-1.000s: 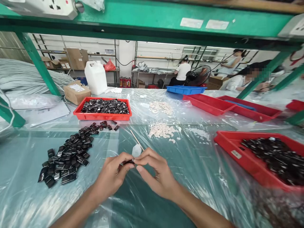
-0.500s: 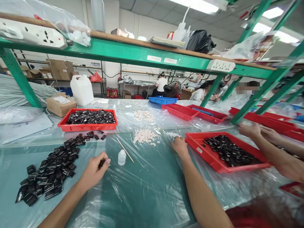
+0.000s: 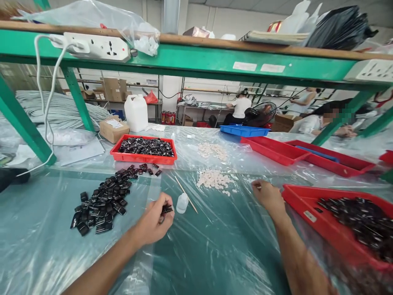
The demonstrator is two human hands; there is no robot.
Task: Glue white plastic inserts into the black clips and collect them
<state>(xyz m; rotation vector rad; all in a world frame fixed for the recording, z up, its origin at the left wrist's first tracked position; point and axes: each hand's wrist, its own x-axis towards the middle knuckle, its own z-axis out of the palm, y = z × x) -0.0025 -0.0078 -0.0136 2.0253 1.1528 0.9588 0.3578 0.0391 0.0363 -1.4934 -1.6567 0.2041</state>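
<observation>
My left hand is closed around a small black plastic piece, with part of another dark piece perhaps showing under the fingers. Left of it spreads a loose pile of similar black pieces. A small white bottle stands just right of that hand, beside a thin wooden stick. My right hand hovers by the corner of a red tray, thumb and finger pinched; a tiny pale spot shows at the tips, too small to name. Between the hands and farther back lies a heap of small whitish pieces.
A red tray full of black pieces stands behind the pile. Another red tray with black pieces is at right. Empty-looking red trays and a blue tray sit farther back. A green shelf beam crosses overhead.
The view has swung left, so the table things sit farther right in the picture. My right hand has lifted from the table near the tray corner; the left still holds the black piece.
</observation>
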